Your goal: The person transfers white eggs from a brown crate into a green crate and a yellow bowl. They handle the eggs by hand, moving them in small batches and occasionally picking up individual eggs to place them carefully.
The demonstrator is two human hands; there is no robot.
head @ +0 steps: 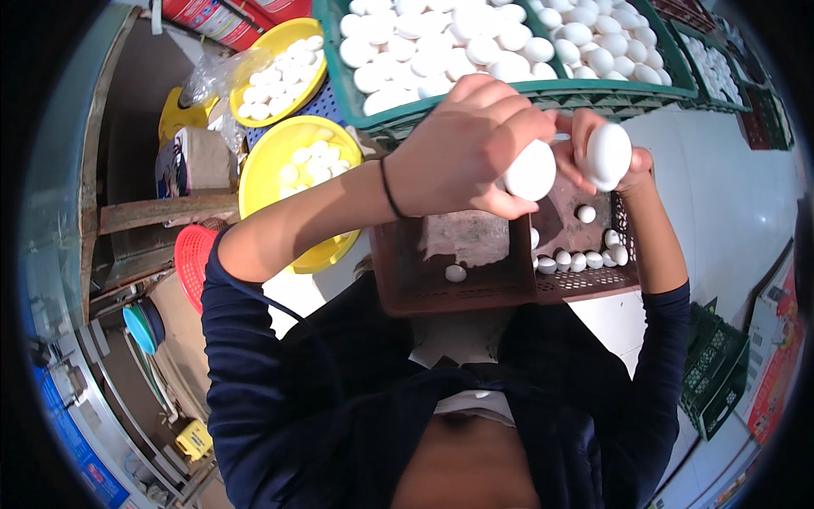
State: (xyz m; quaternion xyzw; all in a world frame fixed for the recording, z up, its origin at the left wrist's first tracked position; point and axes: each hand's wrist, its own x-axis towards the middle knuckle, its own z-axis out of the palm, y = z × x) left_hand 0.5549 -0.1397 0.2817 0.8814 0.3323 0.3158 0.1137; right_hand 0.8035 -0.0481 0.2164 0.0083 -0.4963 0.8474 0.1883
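My left hand grips a white egg between thumb and fingers. Close beside it, my right hand holds another white egg upright. Both hands are raised over a brown plastic crate with a divider. In the crate's left compartment lies a single egg. Along the near edge of the right compartment runs a row of several eggs, and one egg lies farther in. Beyond my hands, a green crate is heaped with white eggs. My left forearm hides part of a yellow basin.
Two yellow basins with eggs stand at left, one nearer and one farther. A red plastic basket sits beside my left elbow. Dark green crates are at right. Fire extinguishers stand at the far left.
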